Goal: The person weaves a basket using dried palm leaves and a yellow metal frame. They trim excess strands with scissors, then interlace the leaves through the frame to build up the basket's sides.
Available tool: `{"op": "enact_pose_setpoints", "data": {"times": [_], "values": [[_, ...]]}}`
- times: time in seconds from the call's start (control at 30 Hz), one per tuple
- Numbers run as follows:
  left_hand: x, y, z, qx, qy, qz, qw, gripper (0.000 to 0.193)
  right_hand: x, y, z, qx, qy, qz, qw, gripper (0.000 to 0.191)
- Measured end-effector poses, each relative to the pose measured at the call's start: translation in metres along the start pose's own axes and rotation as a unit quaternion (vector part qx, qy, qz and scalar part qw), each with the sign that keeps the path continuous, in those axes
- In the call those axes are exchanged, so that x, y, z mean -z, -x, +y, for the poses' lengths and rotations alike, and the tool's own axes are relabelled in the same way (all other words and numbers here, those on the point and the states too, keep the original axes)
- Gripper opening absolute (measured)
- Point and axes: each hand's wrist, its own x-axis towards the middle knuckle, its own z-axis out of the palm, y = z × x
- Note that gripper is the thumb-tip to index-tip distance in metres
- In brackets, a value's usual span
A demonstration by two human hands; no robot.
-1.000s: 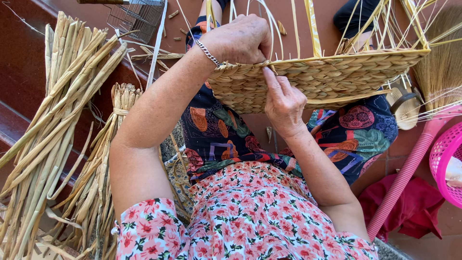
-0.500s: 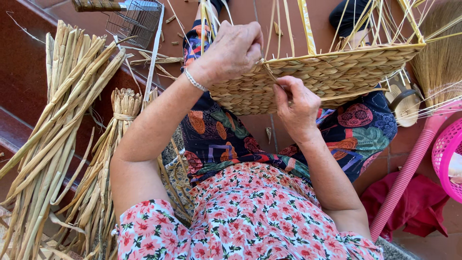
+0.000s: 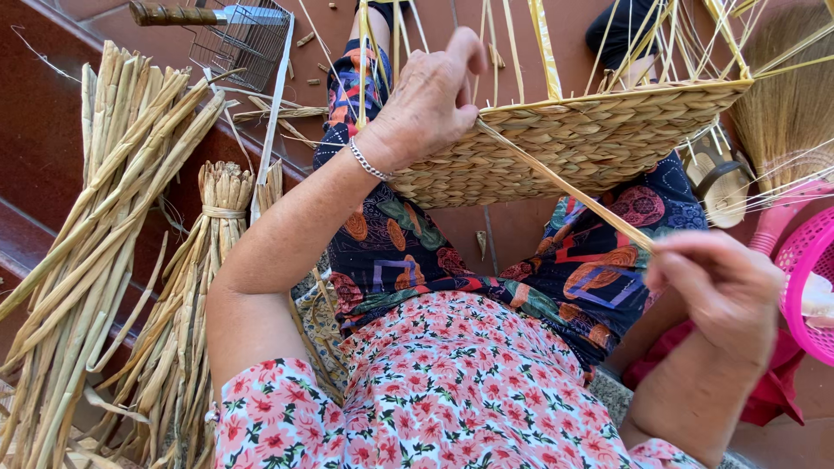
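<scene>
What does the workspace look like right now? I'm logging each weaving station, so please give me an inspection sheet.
Surface: reddish-brown tiled floor with a step at left.
Job's things: half-woven basket on the lap, uprights sticking up; one flat strand pulled taut from its wall.
Clutter: loose reed bundle, tied bundle, wire basket with wooden handle, broom, pink plastic basket, red cloth.
Grippers: left hand grips the basket rim; right hand pinches the strand's end.
Cables: nothing seen.
Surroundings: scraps of reed on the floor.

Right hand [image 3: 725, 291] pulls strand [image 3: 565, 187] from basket [image 3: 591, 139], left hand [image 3: 430, 104] steadying
</scene>
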Motion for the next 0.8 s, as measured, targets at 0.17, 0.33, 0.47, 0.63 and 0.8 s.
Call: {"op": "enact_pose_setpoints", "data": {"times": [0.17,0.33,0.47,0.63,0.8], "values": [[0.009,-0.009,-0.004,0.023,0.071,0.003,0.997,0.037,0.037,0.041,0.032,0.118,-0.307,-0.091,0.940,0.024],[0.008,-0.011,0.000,0.040,0.047,-0.041,0.997,0.010,0.057,0.077,0.070,0.226,-0.490,0.058,0.840,0.024],[-0.001,-0.004,0.006,-0.156,-0.148,0.114,0.970,0.016,0.060,0.067,0.078,0.244,-0.419,0.209,0.849,0.028],[0.001,0.004,0.001,-0.176,-0.125,0.085,0.973,0.021,-0.004,-0.007,0.045,0.127,-0.171,0.173,0.962,0.025],[0.002,0.003,0.000,-0.126,-0.039,0.039,0.990,0.021,-0.100,-0.082,0.008,0.042,0.041,-0.053,0.997,0.028]]}}
